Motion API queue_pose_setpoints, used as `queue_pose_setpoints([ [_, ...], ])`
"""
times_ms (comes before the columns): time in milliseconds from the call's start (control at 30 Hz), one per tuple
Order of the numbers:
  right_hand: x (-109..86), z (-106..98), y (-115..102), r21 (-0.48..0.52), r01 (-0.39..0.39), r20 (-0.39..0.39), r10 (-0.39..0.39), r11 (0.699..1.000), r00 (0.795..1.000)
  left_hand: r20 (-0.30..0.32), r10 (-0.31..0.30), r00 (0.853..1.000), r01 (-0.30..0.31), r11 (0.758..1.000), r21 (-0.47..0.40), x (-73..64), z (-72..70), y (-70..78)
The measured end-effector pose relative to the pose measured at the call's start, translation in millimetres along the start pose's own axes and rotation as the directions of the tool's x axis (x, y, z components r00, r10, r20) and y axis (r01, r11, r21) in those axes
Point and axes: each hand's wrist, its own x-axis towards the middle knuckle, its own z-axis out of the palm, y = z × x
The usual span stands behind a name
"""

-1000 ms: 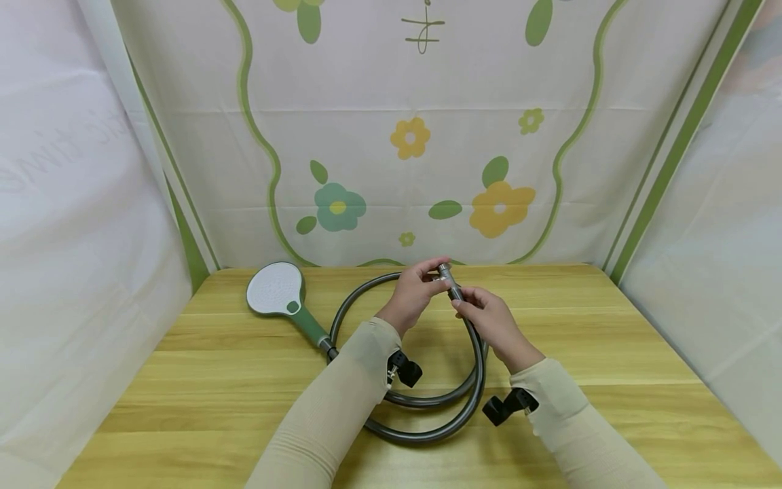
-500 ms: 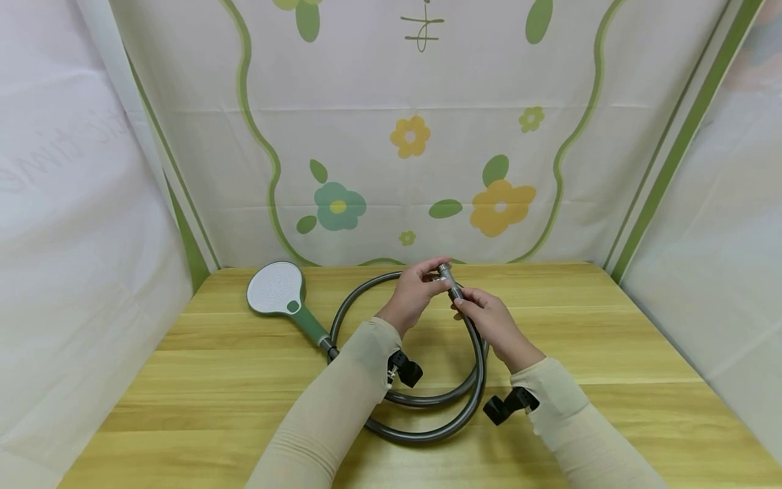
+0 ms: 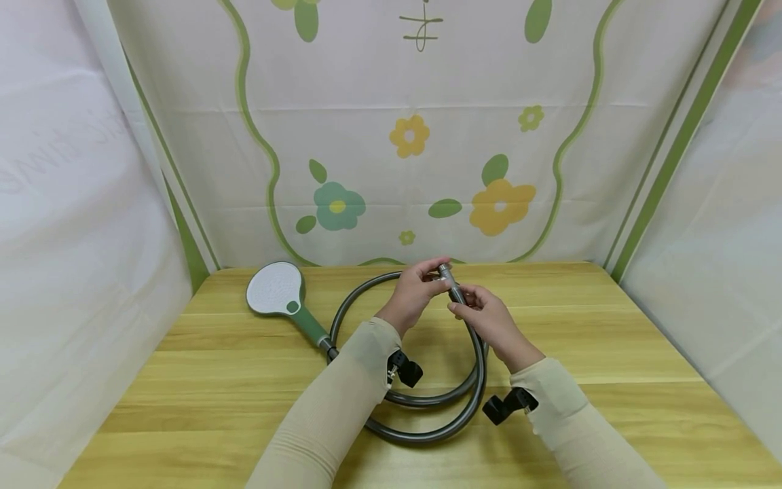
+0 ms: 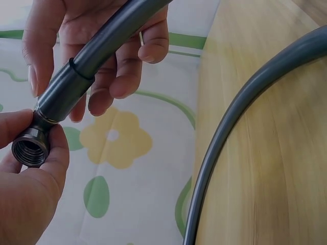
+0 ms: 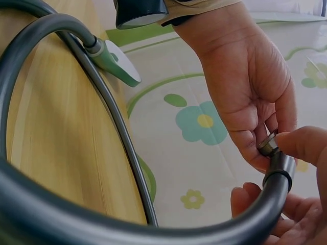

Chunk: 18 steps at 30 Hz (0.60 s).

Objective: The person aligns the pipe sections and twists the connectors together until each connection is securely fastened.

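A grey shower hose (image 3: pixel 479 370) lies looped on the table, its free end raised between both hands. My left hand (image 3: pixel 411 299) pinches the hose's metal nut (image 4: pixel 30 147) between thumb and fingers; the threaded opening faces the left wrist camera. Just below the nut, my right hand (image 3: pixel 493 324) is loosely round the hose end, near the dark sleeve (image 4: pixel 64 93). Its fingers curl behind the hose, and the thumb lies along the other side. The hose's other end joins the green handle of a shower head (image 3: pixel 275 288) with a white face, lying at the left.
The wood-grain table (image 3: pixel 201 401) reaches back to a white cloth wall (image 3: pixel 366 129) printed with flowers. More white cloth hangs at both sides. Black wrist cameras (image 3: pixel 406 370) are worn under the beige sleeves, close above the hose loops.
My right thumb and fingers shift slightly on the hose below the nut, the thumb now farther left. The left hand keeps its pinch, and the shower head stays put.
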Motion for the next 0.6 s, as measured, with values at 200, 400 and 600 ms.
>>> queue_pose_setpoints([
  [200, -1.7, 0.0, 1.4, -0.046, 0.020, -0.051, -0.022, 0.999, 0.998, -0.008, -0.003, 1.000, 0.003, 1.000, -0.003, 0.2, 1.1, -0.4],
  [400, -2.8, 0.8, 0.3, -0.056, 0.028, -0.078, -0.032, 0.998, 0.996, -0.004, 0.000, 1.000, 0.000, 1.000, -0.015, -0.2, 1.6, -0.3],
  [600, -3.1, 1.6, 0.5, -0.045, 0.040, -0.085, -0.044, 0.998, 0.995, -0.011, -0.002, 1.000, 0.002, 1.000, -0.009, 0.0, 1.6, -0.9],
])
